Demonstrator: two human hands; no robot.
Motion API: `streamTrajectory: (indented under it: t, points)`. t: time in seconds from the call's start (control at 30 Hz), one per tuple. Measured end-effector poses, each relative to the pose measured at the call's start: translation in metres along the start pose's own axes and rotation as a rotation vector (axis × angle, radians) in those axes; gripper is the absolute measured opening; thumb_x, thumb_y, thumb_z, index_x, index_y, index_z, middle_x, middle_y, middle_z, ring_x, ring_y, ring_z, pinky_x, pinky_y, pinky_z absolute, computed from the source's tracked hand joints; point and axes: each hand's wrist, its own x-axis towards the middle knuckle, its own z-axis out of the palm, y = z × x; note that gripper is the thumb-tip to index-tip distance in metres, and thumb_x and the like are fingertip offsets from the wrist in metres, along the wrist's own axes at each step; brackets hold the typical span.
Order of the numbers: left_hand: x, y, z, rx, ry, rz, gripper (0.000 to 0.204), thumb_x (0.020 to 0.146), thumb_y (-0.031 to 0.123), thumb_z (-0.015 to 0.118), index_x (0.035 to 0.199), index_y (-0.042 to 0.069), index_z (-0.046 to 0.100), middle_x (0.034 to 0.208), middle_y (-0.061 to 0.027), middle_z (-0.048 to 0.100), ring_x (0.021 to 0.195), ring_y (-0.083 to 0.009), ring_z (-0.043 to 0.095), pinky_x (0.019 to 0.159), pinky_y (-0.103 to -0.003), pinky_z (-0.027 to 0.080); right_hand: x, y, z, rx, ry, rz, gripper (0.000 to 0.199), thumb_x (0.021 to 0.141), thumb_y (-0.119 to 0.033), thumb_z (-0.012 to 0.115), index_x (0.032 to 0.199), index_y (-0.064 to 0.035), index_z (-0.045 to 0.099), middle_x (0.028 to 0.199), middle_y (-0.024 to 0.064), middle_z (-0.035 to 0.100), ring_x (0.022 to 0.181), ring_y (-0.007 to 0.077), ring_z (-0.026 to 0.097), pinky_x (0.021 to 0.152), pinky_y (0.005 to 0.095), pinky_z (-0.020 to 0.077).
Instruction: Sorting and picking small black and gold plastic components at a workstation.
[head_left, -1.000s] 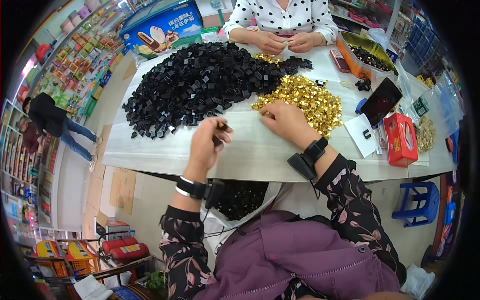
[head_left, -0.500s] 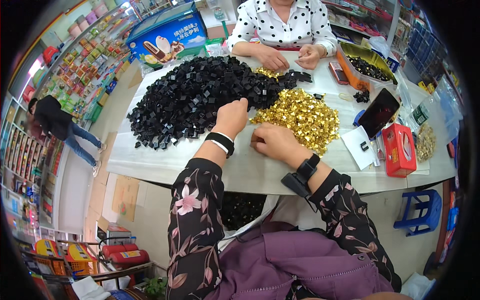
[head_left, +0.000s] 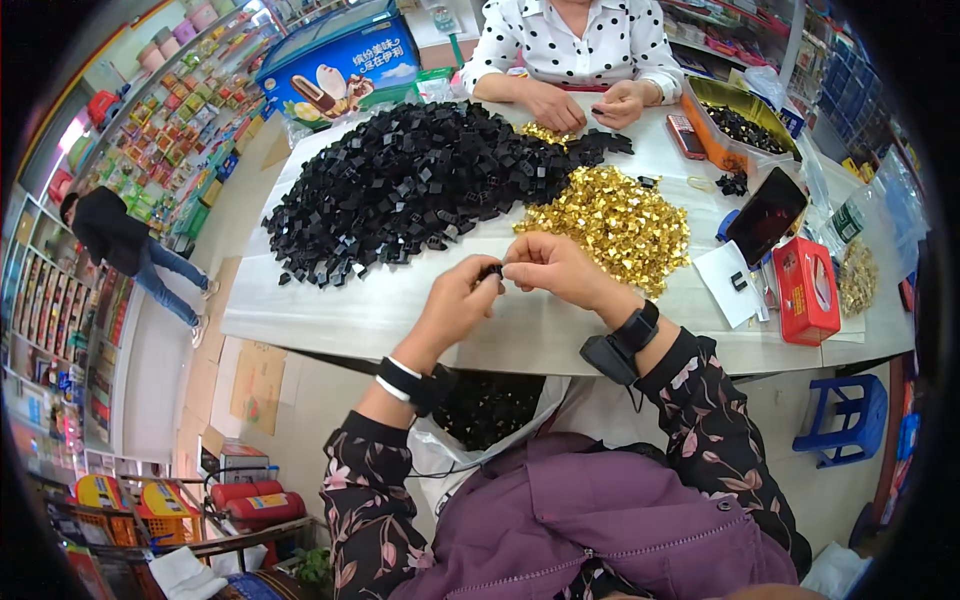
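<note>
My left hand (head_left: 458,308) pinches a small black plastic piece (head_left: 489,271) above the near part of the table (head_left: 370,320). Against that piece, my right hand (head_left: 556,268) has its thumb and fingertips pressed together; whatever they hold is too small or hidden to name. A large heap of black plastic pieces (head_left: 390,190) spreads beyond my left hand. Just past my right hand lies a heap of small shiny gold pieces (head_left: 615,228).
Across the table sit a co-worker's hands (head_left: 588,106), by a small gold pile. To the right are an orange tub (head_left: 712,140), phone (head_left: 768,215), white paper (head_left: 725,285) and red box (head_left: 806,290). An open bag of pieces (head_left: 490,405) is below the table edge; a blue stool (head_left: 845,415) stands right.
My left hand has drawn back from the black heap with a black piece in its fingers. My right hand has lifted from beside the gold heap, and both hands have come together.
</note>
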Motion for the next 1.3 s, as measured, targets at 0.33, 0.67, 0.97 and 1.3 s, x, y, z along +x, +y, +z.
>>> streamTrajectory:
  t: [0.33,0.67,0.97,1.3]
  points:
    - [-0.027,-0.030,0.023,-0.156,0.173,0.105,0.024,0.091,0.007,0.052,0.114,0.000,0.054,0.089,-0.0067,0.065,0.068,-0.0072,0.059,0.061,-0.021,0.049,-0.002,-0.007,0.011,0.118,-0.058,0.181,0.014,0.088,-0.011,0.060,0.099,-0.0034,0.058,0.082,-0.0020,0.058,0.070,0.0057,0.053,0.065,0.0191,0.0444]
    - [-0.029,-0.034,0.027,-0.120,0.175,0.161,0.023,0.091,0.007,0.052,0.113,0.001,0.054,0.089,-0.0057,0.066,0.070,-0.0077,0.059,0.063,-0.022,0.050,-0.006,-0.005,0.012,0.092,-0.070,0.191,0.013,0.088,-0.012,0.060,0.099,-0.0054,0.058,0.079,-0.0032,0.056,0.068,0.0048,0.053,0.062,0.0191,0.0439]
    - [-0.027,-0.037,0.024,0.178,0.227,0.257,0.021,0.089,0.005,0.052,0.110,0.001,0.057,0.086,-0.0060,0.065,0.068,-0.0090,0.059,0.062,-0.023,0.049,-0.002,-0.002,0.002,-0.191,-0.121,0.271,0.022,0.084,-0.027,0.069,0.083,-0.0056,0.062,0.073,-0.0027,0.059,0.065,0.0055,0.054,0.056,0.0199,0.0434]
    - [-0.027,-0.034,0.025,-0.189,0.207,0.226,0.024,0.091,0.005,0.051,0.114,0.002,0.055,0.089,-0.0064,0.064,0.066,-0.0088,0.058,0.061,-0.022,0.047,-0.001,-0.013,0.003,-0.106,-0.071,0.265,0.024,0.085,-0.029,0.067,0.090,-0.0056,0.064,0.076,-0.0028,0.060,0.068,0.0050,0.054,0.059,0.0204,0.0443]
